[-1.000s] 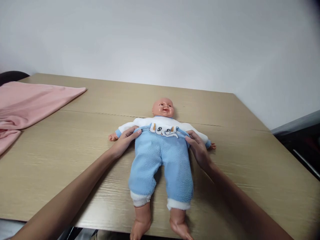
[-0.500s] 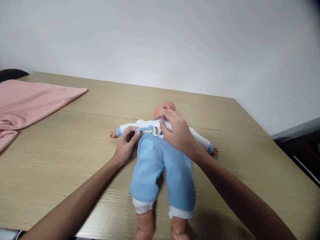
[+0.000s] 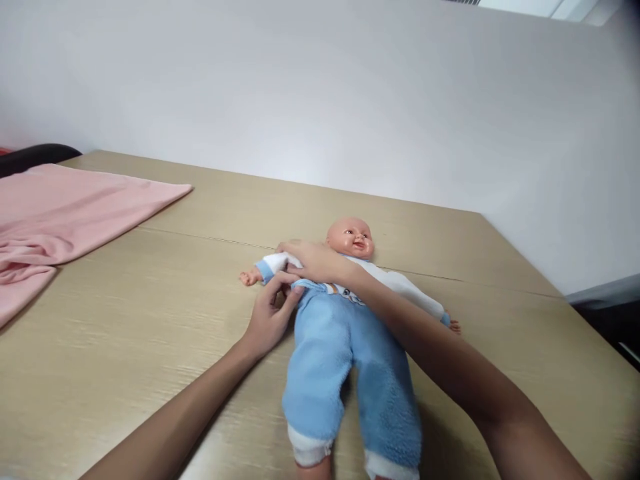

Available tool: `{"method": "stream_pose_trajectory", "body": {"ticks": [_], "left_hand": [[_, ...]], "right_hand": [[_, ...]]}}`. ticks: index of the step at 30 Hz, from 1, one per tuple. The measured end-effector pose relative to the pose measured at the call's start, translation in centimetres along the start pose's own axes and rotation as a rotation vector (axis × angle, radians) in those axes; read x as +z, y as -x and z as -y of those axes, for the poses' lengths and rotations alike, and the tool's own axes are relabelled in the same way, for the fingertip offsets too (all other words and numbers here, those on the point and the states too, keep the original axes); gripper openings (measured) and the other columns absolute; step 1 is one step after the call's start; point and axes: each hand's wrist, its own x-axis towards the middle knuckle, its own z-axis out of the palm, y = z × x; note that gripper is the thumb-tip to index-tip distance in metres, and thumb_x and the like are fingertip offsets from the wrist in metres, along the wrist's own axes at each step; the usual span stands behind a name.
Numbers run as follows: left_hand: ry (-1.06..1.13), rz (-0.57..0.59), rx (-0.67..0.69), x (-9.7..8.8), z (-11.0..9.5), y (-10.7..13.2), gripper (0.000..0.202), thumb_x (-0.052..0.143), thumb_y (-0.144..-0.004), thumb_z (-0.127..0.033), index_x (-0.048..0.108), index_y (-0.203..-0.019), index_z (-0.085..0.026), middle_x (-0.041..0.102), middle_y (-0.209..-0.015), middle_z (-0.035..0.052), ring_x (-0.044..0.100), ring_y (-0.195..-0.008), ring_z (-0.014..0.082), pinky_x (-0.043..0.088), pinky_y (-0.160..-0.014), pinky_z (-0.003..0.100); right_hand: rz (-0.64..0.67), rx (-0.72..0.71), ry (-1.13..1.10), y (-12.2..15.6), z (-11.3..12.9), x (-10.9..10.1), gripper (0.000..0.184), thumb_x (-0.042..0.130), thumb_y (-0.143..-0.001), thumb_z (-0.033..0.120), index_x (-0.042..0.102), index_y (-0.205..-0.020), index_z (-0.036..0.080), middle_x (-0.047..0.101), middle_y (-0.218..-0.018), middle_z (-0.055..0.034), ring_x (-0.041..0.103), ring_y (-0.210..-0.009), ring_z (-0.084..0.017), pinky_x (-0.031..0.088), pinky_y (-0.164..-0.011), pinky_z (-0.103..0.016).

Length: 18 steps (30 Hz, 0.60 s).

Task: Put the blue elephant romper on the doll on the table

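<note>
A baby doll (image 3: 356, 241) lies on its back on the table, its arms spread. It wears a white top (image 3: 403, 287) with blue cuffs, and light blue trousers (image 3: 323, 353) with white hems. At the waist on the picture's left side, my left hand (image 3: 273, 313) pinches the blue waistband between thumb and fingers. My right hand (image 3: 317, 260) reaches across the doll's chest. Its fingers are closed on the white top near the shoulder on that side; the fingertips are partly hidden. My right forearm covers part of the printed front.
A pink cloth (image 3: 90, 207) lies spread and partly bunched on the wooden table (image 3: 175, 320) at the left. A plain wall (image 3: 280, 100) rises behind the table. A dark chair back (image 3: 43, 157) shows at the far left.
My right hand has moved left from the doll's chin and chest to the shoulder, uncovering the doll's face. My left hand stays at the waistband. The view has shifted slightly.
</note>
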Motion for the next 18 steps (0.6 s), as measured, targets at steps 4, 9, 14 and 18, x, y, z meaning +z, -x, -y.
{"method": "stream_pose_trajectory", "body": {"ticks": [4,9,14,18], "left_hand": [[-0.101,0.011,0.089,-0.3,0.1,0.1,0.021,0.066,-0.107,-0.043,0.074,-0.103,-0.024,0.073,-0.099,0.0050,0.065,-0.096,0.0243,0.051,-0.093,0.038],[-0.257,-0.127,0.497,-0.7,1.0,1.0,0.008,0.069,-0.105,-0.033,0.074,-0.111,-0.030,0.064,-0.125,0.0092,0.063,-0.121,0.0285,0.052,-0.109,0.048],[-0.039,-0.190,0.327,-0.2,1.2,1.1,0.008,0.056,-0.113,-0.032,0.063,-0.117,-0.032,0.067,-0.105,0.0025,0.066,-0.099,0.0214,0.053,-0.092,0.038],[-0.005,-0.267,0.106,-0.1,0.7,0.3,0.020,0.063,-0.109,-0.046,0.063,-0.102,-0.028,0.061,-0.092,-0.0004,0.060,-0.087,0.0189,0.050,-0.083,0.031]], "right_hand": [[-0.224,0.010,-0.307,2.1,-0.6,-0.7,0.045,0.050,-0.090,0.007,0.060,-0.132,0.020,0.073,-0.106,-0.0026,0.066,-0.091,-0.019,0.049,-0.082,-0.029],[-0.139,-0.068,-0.446,3.4,-1.6,-1.0,0.059,0.048,-0.075,-0.002,0.066,-0.125,0.022,0.074,-0.118,-0.0018,0.068,-0.109,-0.020,0.052,-0.098,-0.032],[-0.113,-0.154,-0.180,3.7,-0.5,-1.0,0.059,0.046,-0.078,-0.009,0.076,-0.118,0.023,0.077,-0.123,-0.0067,0.069,-0.118,-0.024,0.050,-0.108,-0.039],[-0.225,-0.059,-0.099,5.0,1.7,-1.6,0.037,0.051,-0.099,0.004,0.076,-0.122,0.020,0.074,-0.134,-0.0114,0.067,-0.127,-0.026,0.047,-0.113,-0.041]]}}
